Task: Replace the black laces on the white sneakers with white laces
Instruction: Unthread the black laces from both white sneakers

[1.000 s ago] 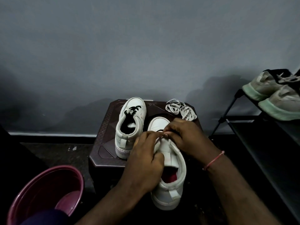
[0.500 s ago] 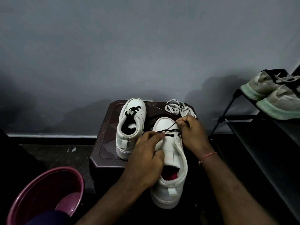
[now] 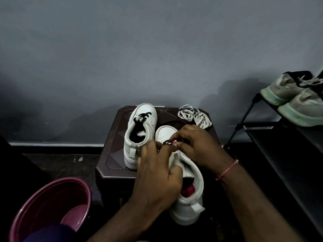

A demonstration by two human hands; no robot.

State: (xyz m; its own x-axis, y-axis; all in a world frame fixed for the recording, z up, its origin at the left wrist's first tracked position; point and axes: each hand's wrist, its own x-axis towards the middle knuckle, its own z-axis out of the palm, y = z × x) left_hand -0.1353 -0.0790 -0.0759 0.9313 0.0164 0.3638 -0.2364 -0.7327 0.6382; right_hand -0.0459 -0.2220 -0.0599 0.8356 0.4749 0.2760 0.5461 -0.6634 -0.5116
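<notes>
While our left hand [image 3: 157, 173] grips the near sneaker [image 3: 188, 203] by its collar to steady it, we work the black lace [image 3: 167, 142] loose.
Our right hand [image 3: 195, 145] pinches that lace at the front eyelets, probably to draw it out; the other sneaker [image 3: 139, 124] and bundled white laces [image 3: 194, 117] wait on the stool [image 3: 111, 159] behind.

No lettering, brand mark, number or sign can be read here. The two white sneakers [image 3: 145, 110] and the grey shoes [image 3: 304, 105] on the rack [image 3: 257, 127] show only plain faces, and in the dim light any fine print is too blurred to tell.
</notes>
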